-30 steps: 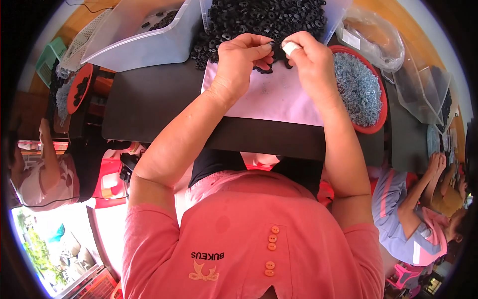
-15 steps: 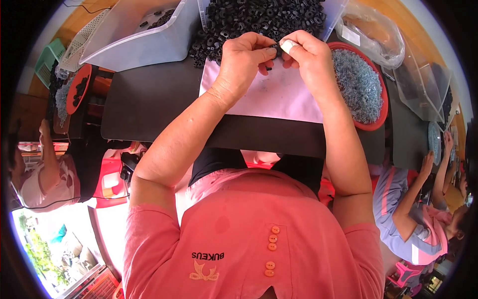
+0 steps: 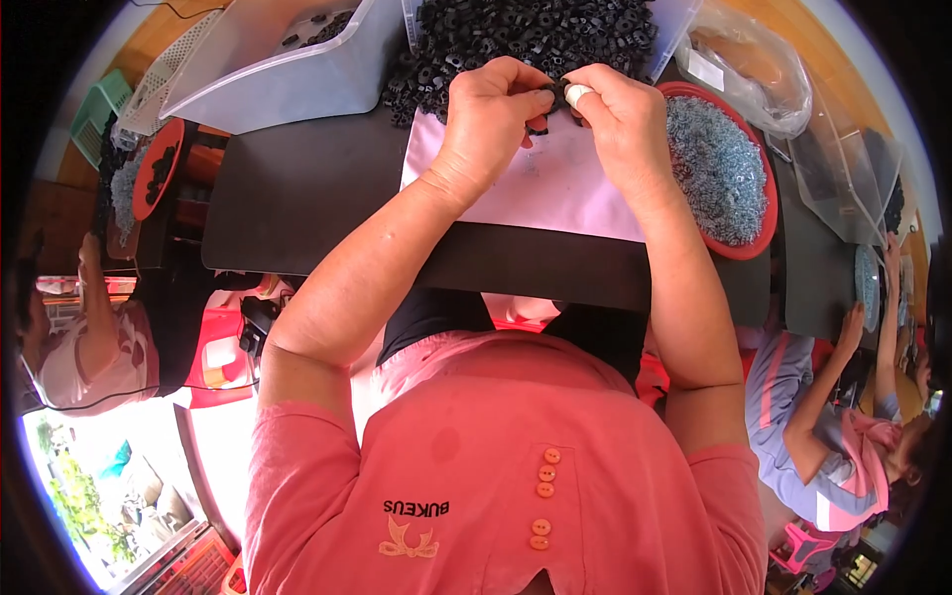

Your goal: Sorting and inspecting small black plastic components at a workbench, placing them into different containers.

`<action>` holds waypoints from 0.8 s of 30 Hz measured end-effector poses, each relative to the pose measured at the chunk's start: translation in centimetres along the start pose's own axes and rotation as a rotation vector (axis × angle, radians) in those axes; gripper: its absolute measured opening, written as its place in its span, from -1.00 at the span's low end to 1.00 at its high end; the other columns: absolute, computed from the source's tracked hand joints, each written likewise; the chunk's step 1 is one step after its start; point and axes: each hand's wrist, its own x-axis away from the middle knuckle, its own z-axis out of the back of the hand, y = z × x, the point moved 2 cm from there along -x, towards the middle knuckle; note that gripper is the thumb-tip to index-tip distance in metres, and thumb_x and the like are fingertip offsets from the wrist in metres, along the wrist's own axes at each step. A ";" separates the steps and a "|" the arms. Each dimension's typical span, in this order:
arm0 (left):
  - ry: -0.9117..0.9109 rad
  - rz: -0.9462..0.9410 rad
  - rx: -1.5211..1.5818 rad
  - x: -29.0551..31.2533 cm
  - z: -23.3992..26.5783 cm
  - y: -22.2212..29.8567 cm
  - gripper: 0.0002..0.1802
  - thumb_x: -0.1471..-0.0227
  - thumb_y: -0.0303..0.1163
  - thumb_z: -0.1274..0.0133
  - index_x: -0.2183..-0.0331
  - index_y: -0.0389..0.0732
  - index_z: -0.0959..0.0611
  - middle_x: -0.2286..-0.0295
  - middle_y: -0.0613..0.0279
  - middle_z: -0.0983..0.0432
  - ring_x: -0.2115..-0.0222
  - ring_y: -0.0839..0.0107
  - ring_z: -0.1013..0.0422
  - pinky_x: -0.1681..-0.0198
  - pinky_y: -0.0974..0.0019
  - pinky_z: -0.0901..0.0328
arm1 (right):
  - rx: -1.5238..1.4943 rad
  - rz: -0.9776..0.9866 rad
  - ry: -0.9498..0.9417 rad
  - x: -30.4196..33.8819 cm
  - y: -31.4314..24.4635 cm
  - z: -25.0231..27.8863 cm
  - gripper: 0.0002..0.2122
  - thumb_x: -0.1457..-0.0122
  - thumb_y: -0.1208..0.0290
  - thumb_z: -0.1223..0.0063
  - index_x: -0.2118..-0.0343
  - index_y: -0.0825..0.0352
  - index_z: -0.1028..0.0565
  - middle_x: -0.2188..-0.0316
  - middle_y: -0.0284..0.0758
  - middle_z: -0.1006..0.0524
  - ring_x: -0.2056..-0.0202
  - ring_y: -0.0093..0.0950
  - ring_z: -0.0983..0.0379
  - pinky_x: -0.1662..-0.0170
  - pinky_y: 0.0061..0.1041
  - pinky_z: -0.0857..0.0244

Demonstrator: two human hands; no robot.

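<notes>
My left hand point(image 3: 492, 111) is closed, its thumb and fingers pinching a small black plastic part point(image 3: 538, 123). Close beside it, my right hand point(image 3: 625, 117) is closed too, with a white wrap point(image 3: 578, 94) on one digit. Its fingertips meet at the same dark part, and whether they hold a separate small piece is hidden. Both hands are over a pale pink cloth point(image 3: 555, 193), at the front of a heap of black plastic parts point(image 3: 526, 40) that spills from a clear bin.
A red basin point(image 3: 762, 213) of small bluish clear pieces stands right of my right hand. At the left is a translucent bin point(image 3: 268, 99) with a few black parts. A clear plastic bag point(image 3: 764, 74) lies at the back right. Other people sit at both sides.
My hands stay together over the cloth, and the right fingers have shifted slightly around the small part. The whole view has moved a little.
</notes>
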 end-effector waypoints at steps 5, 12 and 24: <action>0.003 -0.005 -0.034 0.1 -0.3 -0.3 -0.93 0.02 -0.60 -0.10 0.38 -0.35 -0.61 0.56 0.24 -0.53 0.61 0.59 -0.42 0.64 0.52 -0.27 | 0.140 0.087 0.043 0.3 -0.3 -0.2 -0.89 -0.08 0.42 -0.03 0.42 0.33 -0.53 0.51 -0.18 -0.55 0.45 -0.17 -0.50 0.39 -0.24 -0.34; 0.041 -0.002 -0.058 0.6 -0.6 0.0 -0.92 0.01 -0.61 -0.09 0.37 -0.37 -0.59 0.57 0.25 -0.51 0.63 0.57 -0.39 0.62 0.51 -0.26 | 0.285 0.148 0.084 0.6 -0.6 -0.6 -0.91 -0.04 0.47 -0.03 0.42 0.34 -0.52 0.49 -0.22 -0.56 0.46 -0.18 -0.51 0.40 -0.24 -0.37; 0.131 -0.104 -0.046 0.8 -0.7 -1.0 -0.92 0.04 -0.64 -0.11 0.38 -0.40 -0.60 0.55 0.21 -0.53 0.58 0.58 -0.38 0.54 0.49 -0.27 | 0.460 0.263 0.125 1.3 -1.8 -1.6 -0.96 0.00 0.54 -0.06 0.46 0.33 -0.44 0.53 -0.25 -0.52 0.52 -0.23 -0.50 0.51 -0.34 -0.35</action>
